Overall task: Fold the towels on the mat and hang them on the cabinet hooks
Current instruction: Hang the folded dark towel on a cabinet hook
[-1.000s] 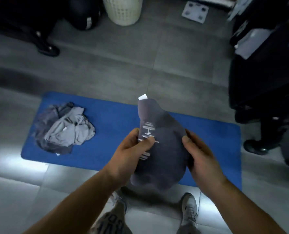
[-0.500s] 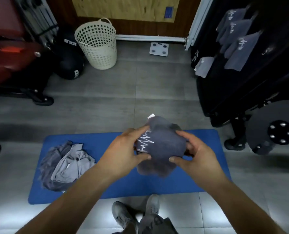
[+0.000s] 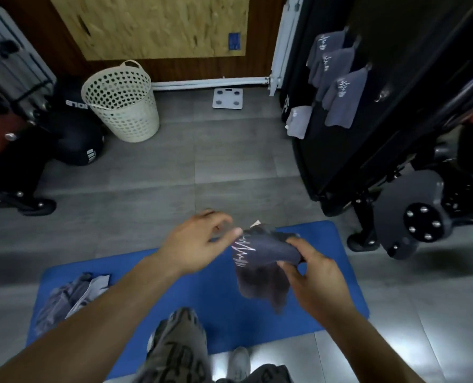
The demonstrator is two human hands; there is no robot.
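Head view showed the dark grey towel (image 3: 263,258), partly folded, held above the blue mat (image 3: 340,258), pinched at its upper edge by the right hand (image 3: 316,280). The left hand (image 3: 196,244) hovered just beside it, relaxed and gripping nothing. Light, soft and floppy by its look, it would best be taken along the folded edge. Crumpled towels (image 3: 69,297) lay at the mat's left end; the black cabinet (image 3: 367,161) beyond carried hung towels (image 3: 340,103).

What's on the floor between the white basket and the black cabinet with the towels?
A small white scale lies on the grey floor between the basket and the cabinet, close to the wall. The head view shows it.
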